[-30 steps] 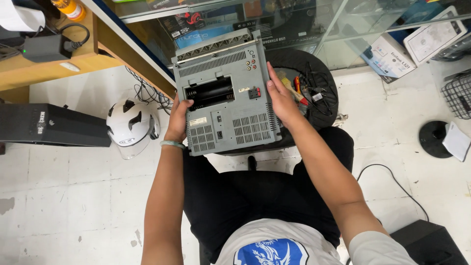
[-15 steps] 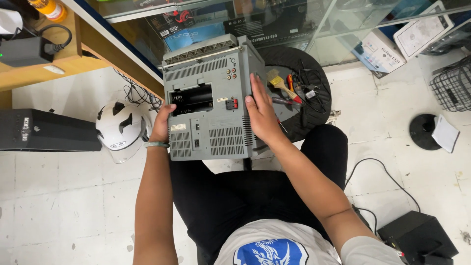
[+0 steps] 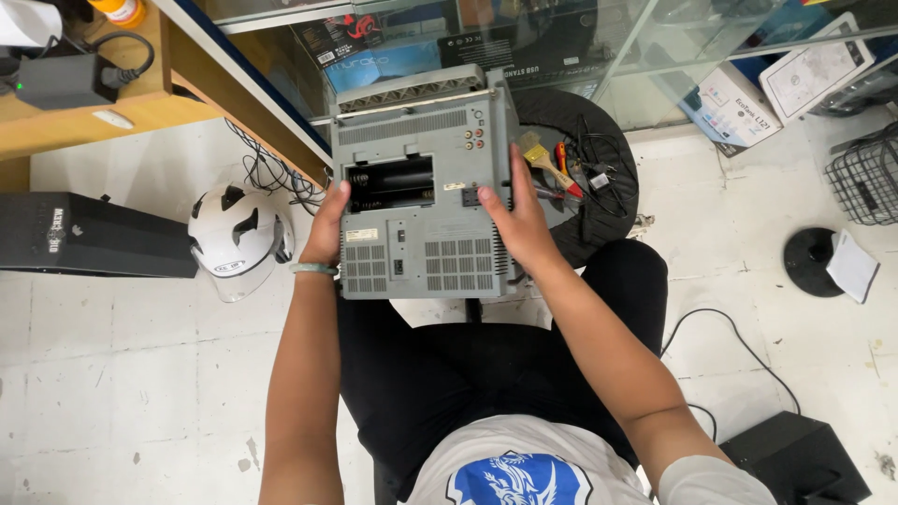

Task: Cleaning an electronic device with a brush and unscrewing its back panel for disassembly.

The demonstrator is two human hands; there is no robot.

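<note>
A grey boxy electronic unit [image 3: 421,196] rests over my lap with its vented back panel facing up and an open black battery bay near its left side. My left hand [image 3: 327,229] grips its left edge, thumb by the bay. My right hand [image 3: 514,220] lies flat against its right side, fingers spread over the panel. A green bangle sits on my left wrist.
A white helmet [image 3: 234,238] lies on the floor to the left, beside a long black box [image 3: 89,238]. A round black tray [image 3: 585,178] with tools sits behind the unit. Glass display case [image 3: 561,47], wooden desk [image 3: 84,103], wire basket [image 3: 865,178], cables around.
The unit and both hands have shifted slightly left and toward me in view as the camera moved. My grip on its two sides stays the same.
</note>
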